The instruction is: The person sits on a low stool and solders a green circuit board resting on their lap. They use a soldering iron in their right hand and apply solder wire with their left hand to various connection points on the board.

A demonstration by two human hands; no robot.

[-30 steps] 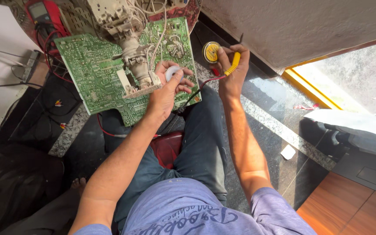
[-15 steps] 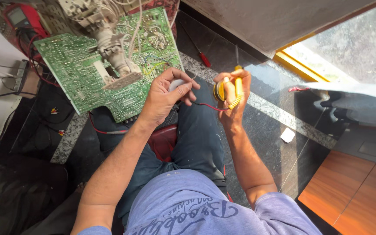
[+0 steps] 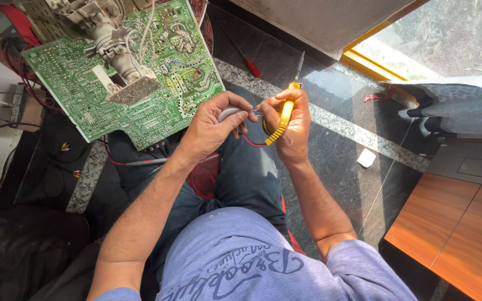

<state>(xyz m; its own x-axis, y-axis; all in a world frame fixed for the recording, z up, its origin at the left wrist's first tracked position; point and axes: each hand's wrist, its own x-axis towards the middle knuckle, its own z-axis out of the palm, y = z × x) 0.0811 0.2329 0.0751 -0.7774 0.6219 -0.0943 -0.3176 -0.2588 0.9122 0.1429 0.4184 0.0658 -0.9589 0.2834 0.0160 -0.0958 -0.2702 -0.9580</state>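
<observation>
My left hand (image 3: 210,134) is closed around a small grey rounded object (image 3: 228,115) above my knee. My right hand (image 3: 295,127) grips a yellow-handled soldering iron (image 3: 283,118) with its metal tip pointing up and away. The two hands nearly touch at the fingertips. A thin red wire (image 3: 250,142) loops between them. A large green circuit board (image 3: 79,75) with a grey plastic part and wire bundles on it rests tilted against my left leg, just left of my left hand.
A red-handled screwdriver (image 3: 254,69) lies on the dark stone floor beyond my hands. A red meter (image 3: 0,24) sits at the top left. To the right are a white scrap (image 3: 366,158), a wooden panel (image 3: 458,228) and a yellow-framed sill (image 3: 372,64).
My right hand has drawn the soldering iron back from the floor by the wall to meet my left hand. My left hand came off the circuit board's edge, still holding the grey object.
</observation>
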